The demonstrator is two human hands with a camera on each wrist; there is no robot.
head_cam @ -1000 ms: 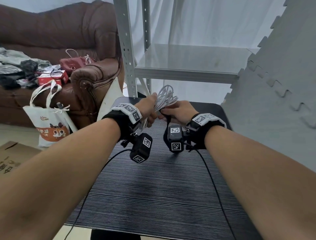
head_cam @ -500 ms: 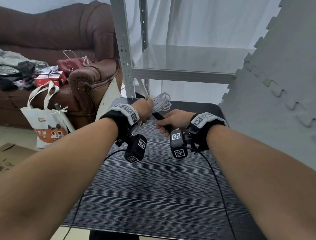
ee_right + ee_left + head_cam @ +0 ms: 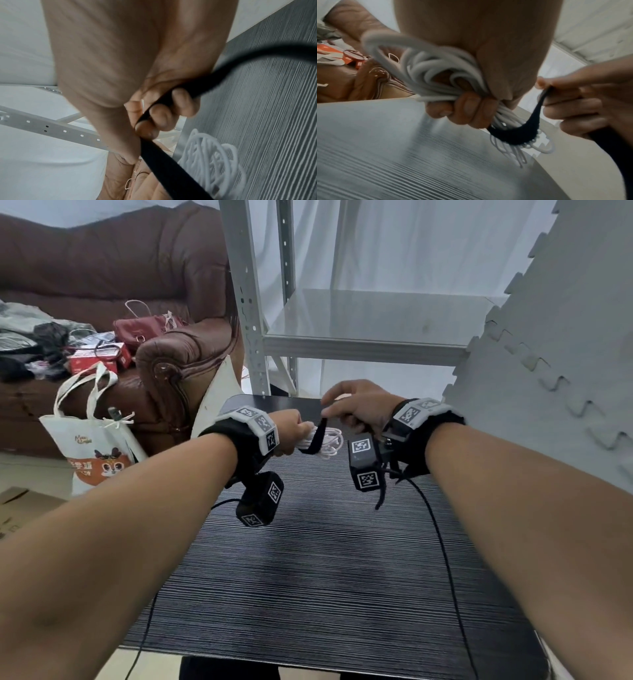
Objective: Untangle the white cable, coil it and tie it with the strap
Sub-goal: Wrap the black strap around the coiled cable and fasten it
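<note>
My left hand point(image 3: 291, 431) grips the coiled white cable point(image 3: 325, 441) around its middle, above the far end of the dark striped table point(image 3: 325, 570). Loops of the cable point(image 3: 426, 70) stick out on both sides of the fist point(image 3: 467, 108). A black strap point(image 3: 315, 436) runs under the bundle and up to my right hand point(image 3: 346, 405), which pinches its end between thumb and fingers. In the left wrist view the strap point(image 3: 520, 129) cups the loops from below. In the right wrist view the strap point(image 3: 164, 159) passes through my curled fingers point(image 3: 161, 115), with the cable point(image 3: 212, 155) beyond.
A grey metal shelf rack point(image 3: 359, 337) stands behind the table. A grey foam mat wall point(image 3: 548, 371) rises on the right. A brown leather sofa point(image 3: 171, 361) with clutter and a white tote bag point(image 3: 92, 446) are on the left. Black sensor cords point(image 3: 442, 542) trail from my wrists.
The cable bundle has been lowered and turned sideways. My right hand has let go near the bundle and pulled the black strap's end up and to the right.
</note>
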